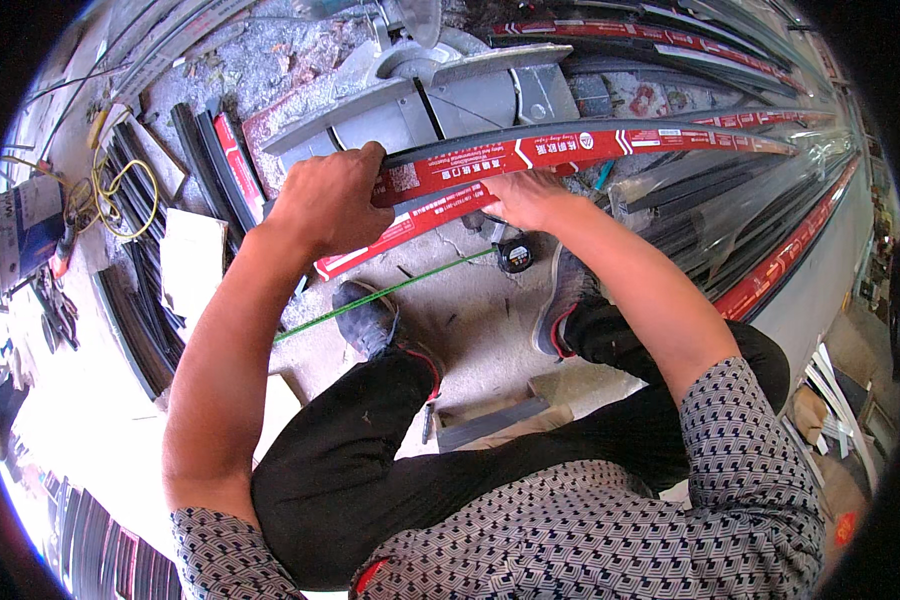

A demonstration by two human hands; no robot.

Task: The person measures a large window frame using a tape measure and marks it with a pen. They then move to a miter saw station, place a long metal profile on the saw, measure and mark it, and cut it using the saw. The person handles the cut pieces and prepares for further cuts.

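We see both hands on a long metal profile (570, 148) wrapped in red printed film, lying across the saw base (410, 100) in front of us. The left hand (325, 200) has its grip closed over the near end of the profile, fingers curled over the top edge. The right hand (530, 195) rests a little further along, palm down; its grip is flat rather than closed, pressing on the profile and on a second red-filmed piece (400, 232) that angles down towards the floor.

The profile runs off to the right, alongside a stack of similar lengths (780, 260) (many of them in the same red film). The blade itself is not clearly in view, so we cannot tell whether it touches the profile.

On the concrete floor, a tape measure (515, 255) lies just below the right hand, with a green line (390, 290) running past it over our left shoe (365, 315). Yellow cable (120, 195) and dark offcuts (145, 250) lie to the left.

As for progress, we judge the profile is placed and steadied on the saw, with no fresh cut visible in it.
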